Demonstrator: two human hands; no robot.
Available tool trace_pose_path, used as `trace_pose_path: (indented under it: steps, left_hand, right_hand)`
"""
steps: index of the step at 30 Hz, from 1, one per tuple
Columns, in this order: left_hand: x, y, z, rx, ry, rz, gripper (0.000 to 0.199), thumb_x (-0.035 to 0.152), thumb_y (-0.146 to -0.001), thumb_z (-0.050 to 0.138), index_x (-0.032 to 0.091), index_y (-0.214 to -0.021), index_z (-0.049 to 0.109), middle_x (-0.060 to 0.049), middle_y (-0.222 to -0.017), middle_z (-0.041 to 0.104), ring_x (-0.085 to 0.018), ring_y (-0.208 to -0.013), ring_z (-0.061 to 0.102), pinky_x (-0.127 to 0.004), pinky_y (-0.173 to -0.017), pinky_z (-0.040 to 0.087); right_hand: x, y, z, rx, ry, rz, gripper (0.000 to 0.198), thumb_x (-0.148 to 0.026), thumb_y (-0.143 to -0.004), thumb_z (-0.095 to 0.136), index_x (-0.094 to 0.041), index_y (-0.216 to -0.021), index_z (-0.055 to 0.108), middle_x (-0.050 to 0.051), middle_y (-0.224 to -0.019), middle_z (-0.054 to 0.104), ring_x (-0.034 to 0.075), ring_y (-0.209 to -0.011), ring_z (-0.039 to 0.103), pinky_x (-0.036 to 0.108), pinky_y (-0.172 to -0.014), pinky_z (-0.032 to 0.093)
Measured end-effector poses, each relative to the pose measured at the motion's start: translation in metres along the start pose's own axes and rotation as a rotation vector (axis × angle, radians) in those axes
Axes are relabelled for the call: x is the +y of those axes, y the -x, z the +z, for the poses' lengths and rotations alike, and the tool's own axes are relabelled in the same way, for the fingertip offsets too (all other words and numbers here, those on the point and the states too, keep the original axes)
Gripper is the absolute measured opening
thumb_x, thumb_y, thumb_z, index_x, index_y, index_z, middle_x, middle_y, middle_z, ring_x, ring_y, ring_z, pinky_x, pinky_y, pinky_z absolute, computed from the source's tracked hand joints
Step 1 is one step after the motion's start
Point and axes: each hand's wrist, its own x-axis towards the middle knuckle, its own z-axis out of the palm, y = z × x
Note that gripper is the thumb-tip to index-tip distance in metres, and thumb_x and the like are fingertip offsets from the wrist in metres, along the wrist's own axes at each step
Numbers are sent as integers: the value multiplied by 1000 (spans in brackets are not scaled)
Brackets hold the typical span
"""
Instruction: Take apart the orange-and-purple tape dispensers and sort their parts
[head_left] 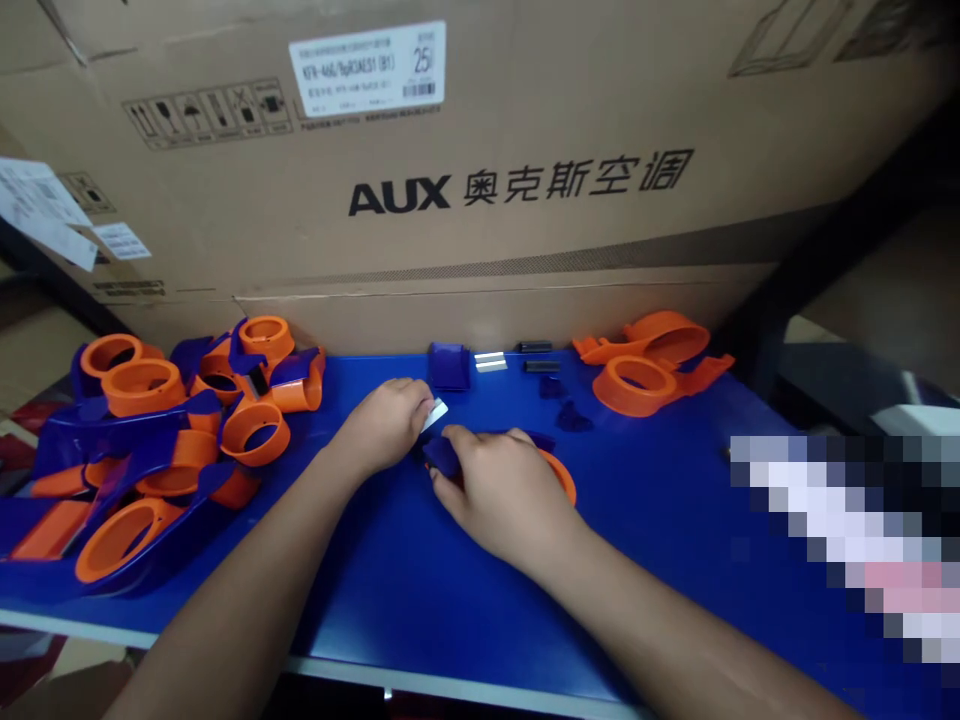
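Observation:
My left hand (390, 420) is closed, pinching a small silvery metal blade (436, 413) between thumb and fingers. Just to its right, my right hand (506, 490) wraps over a blue and orange plastic tape dispenser (562, 474) lying low at the blue tabletop. Most of that dispenser is hidden under my right palm; a blue end (442, 457) sticks out towards the blade. The blade is close to this end, but whether they touch I cannot tell. Behind my hands lie a blue plastic piece (449, 367) and spare metal blades (491, 362).
Several blue and orange tape dispensers (142, 385) are heaped at the left. Orange ringed parts (637, 385) lie at the back right. Black strips (541, 367) and small dark blue pieces (574, 417) sit behind my right hand. A large cardboard box (480, 250) walls off the back.

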Motion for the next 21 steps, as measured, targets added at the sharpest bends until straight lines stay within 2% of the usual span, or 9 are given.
trace_pose_path:
  steps: [4,9,14,21]
  left_hand:
    - [14,-23,-2,5,-37,85,21,27,-101,47,18,-94,65,-8,-95,72,-22,-91,65,-38,-89,50]
    - [41,-85,-2,-193,-141,129,28,31,-103,43,20,-107,69,-10,-109,74,-25,-106,66,-38,-95,49]
    - [53,-136,16,-307,-212,137,27,31,-100,47,20,-101,72,-12,-106,75,-27,-104,68,-39,-92,48]
    - [55,-155,32,-385,-248,158,28,29,-98,48,22,-106,73,-12,-108,76,-25,-105,69,-37,-94,46]
  right_hand:
    - [0,1,1,8,-1,-2,27,-41,-97,52,-17,-104,64,11,-83,76,30,-77,73,41,-78,44]
    - [2,2,3,24,1,12,26,-39,-97,52,-17,-104,63,10,-81,75,31,-76,73,42,-79,43]
    - [7,0,2,42,1,39,23,-37,-95,53,-17,-100,63,10,-81,75,30,-75,72,42,-76,43]
    - [12,-2,3,48,5,77,23,-36,-94,53,-17,-102,63,10,-80,75,31,-74,72,43,-76,44]
